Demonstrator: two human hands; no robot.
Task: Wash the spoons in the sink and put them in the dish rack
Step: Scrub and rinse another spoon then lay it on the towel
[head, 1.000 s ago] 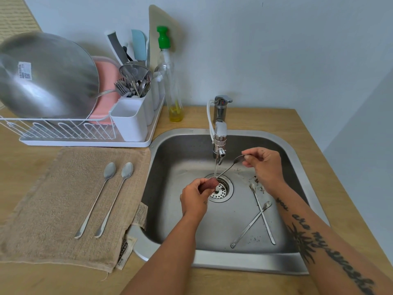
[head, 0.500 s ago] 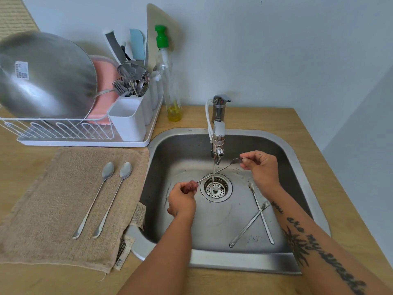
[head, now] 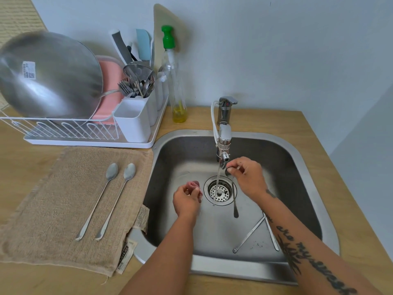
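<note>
- Here, in the head view, the right hand (head: pixel 247 178) is above and just right of the drain (head: pixel 220 191). Its thumb and forefinger pinch the bowl end of a spoon (head: pixel 234 201), and the other fingers are loosely curled.
- The spoon's long axis is nearly upright: bowl up in the fingers, handle tip hanging down just right of the drain, clear of the sink (head: pixel 287 167) floor as far as I can tell.
- The water stream (head: pixel 218 177) from the tap (head: pixel 223 143) drops onto the drain, just left of the spoon.
- The left hand (head: pixel 185 202) sits left of the drain, fingers curled round a reddish scrubber (head: pixel 194 185), apart from the spoon with the stream between them.
- Two more spoons (head: pixel 249 234) lie crossed on the sink floor, right of and nearer than the drain. Another pair (head: pixel 95 203) lies side by side on the towel (head: pixel 53 199), far left of it.
- The dish rack (head: pixel 63 129) stands far left of and behind the drain. The left hand is nearer it but is occupied, so the right hand would probably have to carry the spoon across the stream.
</note>
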